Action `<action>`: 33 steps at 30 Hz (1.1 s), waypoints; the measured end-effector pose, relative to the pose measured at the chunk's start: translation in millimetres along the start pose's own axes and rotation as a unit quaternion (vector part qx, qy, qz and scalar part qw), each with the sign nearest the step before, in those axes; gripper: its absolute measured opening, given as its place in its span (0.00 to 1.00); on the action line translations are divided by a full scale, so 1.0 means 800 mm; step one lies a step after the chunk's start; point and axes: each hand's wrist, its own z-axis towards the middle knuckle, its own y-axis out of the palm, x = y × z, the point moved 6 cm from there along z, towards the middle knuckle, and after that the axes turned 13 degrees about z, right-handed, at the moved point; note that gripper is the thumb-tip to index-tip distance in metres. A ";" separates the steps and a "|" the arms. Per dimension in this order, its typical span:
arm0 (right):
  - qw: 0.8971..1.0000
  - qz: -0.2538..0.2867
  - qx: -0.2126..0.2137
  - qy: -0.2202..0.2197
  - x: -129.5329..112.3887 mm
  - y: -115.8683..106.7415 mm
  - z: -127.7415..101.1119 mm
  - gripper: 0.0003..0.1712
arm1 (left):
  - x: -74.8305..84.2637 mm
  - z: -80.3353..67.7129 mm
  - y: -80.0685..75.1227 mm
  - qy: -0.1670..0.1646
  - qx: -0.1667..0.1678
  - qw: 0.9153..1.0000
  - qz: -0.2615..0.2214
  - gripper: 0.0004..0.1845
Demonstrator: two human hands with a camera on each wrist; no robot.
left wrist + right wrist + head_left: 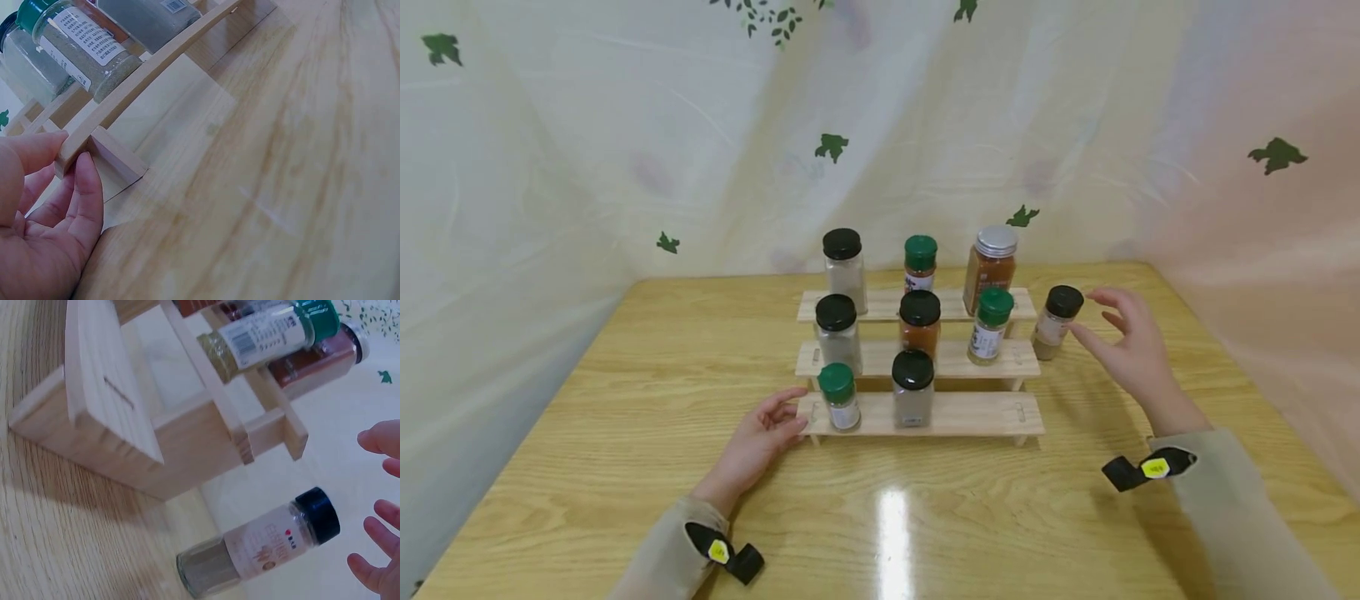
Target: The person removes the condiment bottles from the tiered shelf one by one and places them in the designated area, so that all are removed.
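Left hand [765, 435] touching rack [970, 414], right hand [1126, 343] beside jar [1056, 322]

Bare table [625, 400] flanks the jar-crowded rack [970, 412]; one jar [1057, 322] stands beside its right end.

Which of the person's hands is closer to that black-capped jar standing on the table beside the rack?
Right. The right hand hovers just beside the jar; the left hand rests at the rack's far end.
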 end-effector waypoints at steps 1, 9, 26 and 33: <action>1.000 0.005 0.001 -0.006 -0.003 0.000 -0.001 0.23 | 0.000 0.000 0.000 -0.002 0.001 1.000 0.000 0.28; 0.998 0.048 -0.031 -0.041 -0.023 0.013 -0.011 0.18 | 0.000 -0.002 0.000 -0.009 0.005 1.000 0.000 0.28; 0.975 0.130 -0.107 -0.144 -0.100 0.071 -0.034 0.21 | 0.000 0.002 0.000 -0.004 0.000 1.000 -0.008 0.28; 0.959 0.188 -0.164 -0.134 -0.108 0.107 -0.043 0.23 | 0.000 0.002 0.000 0.002 -0.002 1.000 -0.012 0.28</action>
